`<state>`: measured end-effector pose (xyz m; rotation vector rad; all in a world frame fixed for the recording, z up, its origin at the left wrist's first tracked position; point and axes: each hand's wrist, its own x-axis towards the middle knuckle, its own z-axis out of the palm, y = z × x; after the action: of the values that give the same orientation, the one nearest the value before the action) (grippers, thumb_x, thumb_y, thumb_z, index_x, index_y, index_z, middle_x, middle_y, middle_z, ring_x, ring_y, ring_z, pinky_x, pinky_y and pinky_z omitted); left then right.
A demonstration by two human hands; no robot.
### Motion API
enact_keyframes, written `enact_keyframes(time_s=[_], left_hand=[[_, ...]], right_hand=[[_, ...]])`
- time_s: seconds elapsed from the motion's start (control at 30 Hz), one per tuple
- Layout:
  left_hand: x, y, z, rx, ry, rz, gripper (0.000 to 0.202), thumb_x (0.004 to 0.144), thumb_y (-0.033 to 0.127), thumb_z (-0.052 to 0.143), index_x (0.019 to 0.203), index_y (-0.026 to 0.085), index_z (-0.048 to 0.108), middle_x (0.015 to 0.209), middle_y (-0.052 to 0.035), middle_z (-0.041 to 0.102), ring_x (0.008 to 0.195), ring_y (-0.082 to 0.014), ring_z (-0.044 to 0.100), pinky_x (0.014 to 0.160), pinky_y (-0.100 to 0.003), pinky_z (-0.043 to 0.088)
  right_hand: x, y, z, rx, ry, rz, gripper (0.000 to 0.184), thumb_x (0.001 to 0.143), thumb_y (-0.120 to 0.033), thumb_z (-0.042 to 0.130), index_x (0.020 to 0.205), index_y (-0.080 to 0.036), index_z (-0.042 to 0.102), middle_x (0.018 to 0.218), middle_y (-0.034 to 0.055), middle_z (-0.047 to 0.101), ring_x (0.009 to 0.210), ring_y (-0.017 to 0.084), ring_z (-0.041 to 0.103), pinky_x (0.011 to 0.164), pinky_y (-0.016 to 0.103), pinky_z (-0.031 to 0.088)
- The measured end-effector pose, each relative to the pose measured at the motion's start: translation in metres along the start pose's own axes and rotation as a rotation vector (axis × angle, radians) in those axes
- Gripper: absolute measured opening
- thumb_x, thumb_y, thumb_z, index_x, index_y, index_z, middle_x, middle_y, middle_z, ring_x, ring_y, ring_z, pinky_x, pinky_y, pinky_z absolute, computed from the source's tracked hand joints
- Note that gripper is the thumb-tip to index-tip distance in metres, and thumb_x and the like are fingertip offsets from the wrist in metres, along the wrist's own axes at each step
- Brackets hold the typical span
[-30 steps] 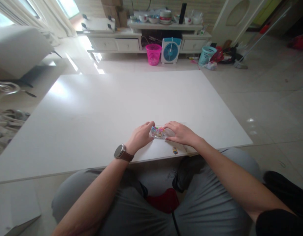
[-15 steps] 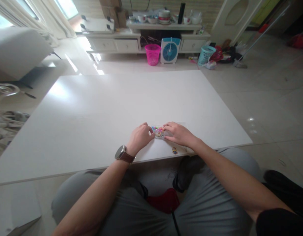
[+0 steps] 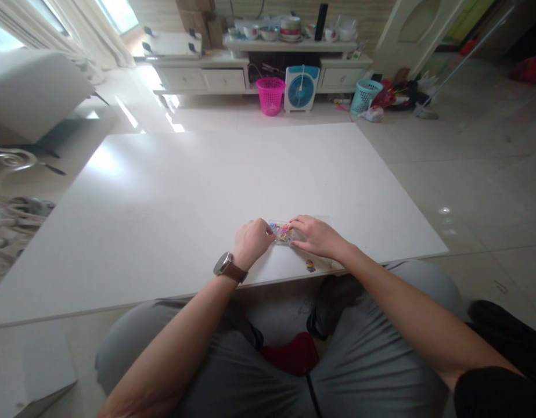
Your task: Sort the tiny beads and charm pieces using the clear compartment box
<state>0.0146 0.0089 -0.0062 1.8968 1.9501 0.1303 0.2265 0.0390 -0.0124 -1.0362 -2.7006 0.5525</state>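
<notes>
My right hand (image 3: 317, 235) holds the clear case (image 3: 285, 240) at its right end, thumb on the near side and fingers over the far side. The case lies on the tabletop (image 3: 184, 197), near its front edge, just beyond the little cartoon figure (image 3: 310, 266). My left hand (image 3: 252, 239) is at the case's left end, its grip drawn narrow; I cannot tell whether it pinches one of the small colourful pieces (image 3: 279, 228). To do this well, I'd say, my right grip should press lightly and evenly, while the left works in small motions, without stirring other pieces
</notes>
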Motion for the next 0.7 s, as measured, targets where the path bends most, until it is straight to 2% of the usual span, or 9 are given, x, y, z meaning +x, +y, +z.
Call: enact_keyframes(time_s=[0.2,0.37,0.5,0.7], left_hand=[[0.0,-0.003,0.0,-0.022,0.039,0.031,0.024,0.087,0.034,0.061,0.093,0.024,0.081,0.088,-0.0102,0.077,0.083,-0.0244,0.069,0.074,-0.034,0.05],[0.0,-0.008,-0.012,-0.087,0.052,0.038,0.024,0.087,0.035,0.062,0.091,0.023,0.083,0.082,-0.0086,0.076,0.078,-0.0219,0.067,0.072,-0.032,0.049],[0.004,-0.02,-0.023,-0.148,0.058,0.038,0.026,0.087,0.036,0.061,0.093,0.022,0.082,0.078,-0.0068,0.075,0.074,-0.0196,0.065,0.07,-0.03,0.048],[0.011,-0.043,-0.026,0.017,0.12,-0.043,0.023,0.086,0.033,0.061,0.09,0.023,0.081,0.09,-0.0091,0.077,0.085,-0.0242,0.068,0.076,-0.034,0.051]], right_hand=[[0.0,0.001,0.001,0.007,-0.001,0.011,0.037,0.087,-0.026,0.071,0.123,-0.019,0.063,0.123,0.0122,0.066,0.115,0.028,0.062,0.099,0.041,0.05],[0.0,0.0,0.001,0.008,-0.002,0.013,0.04,0.087,-0.026,0.071,0.126,-0.021,0.062,0.124,0.0114,0.066,0.116,0.028,0.062,0.1,0.041,0.05],[-0.001,-0.002,0.0,-0.005,-0.001,0.019,0.042,0.087,-0.027,0.071,0.127,-0.021,0.062,0.125,0.0112,0.066,0.117,0.028,0.061,0.1,0.041,0.05],[-0.002,-0.002,0.0,-0.026,0.001,0.024,0.04,0.088,-0.03,0.072,0.126,-0.02,0.063,0.126,0.0119,0.067,0.115,0.029,0.063,0.098,0.041,0.051]])
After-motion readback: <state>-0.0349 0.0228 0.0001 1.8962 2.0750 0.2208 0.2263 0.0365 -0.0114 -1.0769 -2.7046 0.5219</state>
